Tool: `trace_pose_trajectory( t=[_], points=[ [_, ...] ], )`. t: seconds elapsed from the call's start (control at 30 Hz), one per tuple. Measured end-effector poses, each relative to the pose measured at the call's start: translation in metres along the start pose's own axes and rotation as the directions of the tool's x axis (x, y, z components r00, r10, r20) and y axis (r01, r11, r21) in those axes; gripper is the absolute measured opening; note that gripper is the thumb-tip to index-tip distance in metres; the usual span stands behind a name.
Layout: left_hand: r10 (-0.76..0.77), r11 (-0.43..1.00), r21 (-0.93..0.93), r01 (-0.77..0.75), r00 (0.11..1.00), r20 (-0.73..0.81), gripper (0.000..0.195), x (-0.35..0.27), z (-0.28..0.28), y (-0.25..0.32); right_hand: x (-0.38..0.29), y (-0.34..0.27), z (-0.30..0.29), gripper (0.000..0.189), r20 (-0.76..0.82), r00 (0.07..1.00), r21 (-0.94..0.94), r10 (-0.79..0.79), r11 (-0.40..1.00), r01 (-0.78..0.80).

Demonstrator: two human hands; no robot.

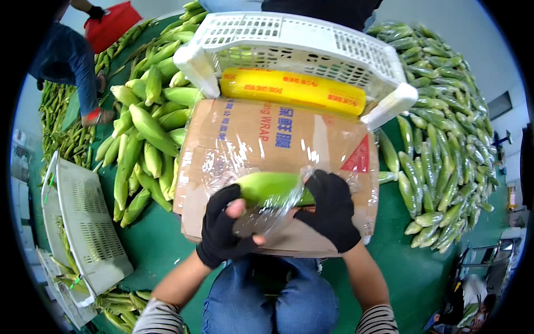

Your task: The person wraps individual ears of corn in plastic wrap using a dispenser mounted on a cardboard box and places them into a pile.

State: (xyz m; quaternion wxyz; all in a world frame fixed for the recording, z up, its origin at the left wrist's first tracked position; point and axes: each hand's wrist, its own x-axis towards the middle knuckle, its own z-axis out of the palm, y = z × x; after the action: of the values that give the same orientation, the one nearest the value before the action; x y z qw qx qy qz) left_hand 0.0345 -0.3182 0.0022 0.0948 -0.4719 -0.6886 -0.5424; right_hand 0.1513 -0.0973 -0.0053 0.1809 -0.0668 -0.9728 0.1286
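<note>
A green ear of corn in its husk (267,188) lies crosswise between my two black-gloved hands, above a cardboard box (246,129). My left hand (225,227) grips its left end, with two bare fingertips showing. At the other end, my right hand (331,208) is closed on the corn and on clear plastic film (288,204) that drapes over it. More film lies wrinkled and shiny on the box top. Behind the box's far edge rests a yellow roll of cling wrap (292,89), bearing printed writing, against a white plastic crate (288,37).
Unwrapped corn (146,133) is heaped on the left, film-wrapped corn (442,146) on the right. White crates (91,225) stand at lower left on the green floor (167,259). A person (71,58) with a red container (112,25) is at upper left.
</note>
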Motion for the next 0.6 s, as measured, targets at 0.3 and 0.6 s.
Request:
trace_pose_trajectory(
  t=[0.3,0.6],
  points=[
    [-0.287,0.925,0.258,0.278,0.958,-0.003,0.015,0.074,-0.064,-0.050,0.033,0.019,0.000,0.071,0.182,0.980,-0.025,-0.078,0.996,0.084],
    [-0.476,0.873,0.475,0.112,0.411,0.777,0.039,0.087,0.013,-0.009,0.020,0.015,-0.027,0.075,0.468,0.861,0.188,-0.200,0.974,0.125]
  ],
)
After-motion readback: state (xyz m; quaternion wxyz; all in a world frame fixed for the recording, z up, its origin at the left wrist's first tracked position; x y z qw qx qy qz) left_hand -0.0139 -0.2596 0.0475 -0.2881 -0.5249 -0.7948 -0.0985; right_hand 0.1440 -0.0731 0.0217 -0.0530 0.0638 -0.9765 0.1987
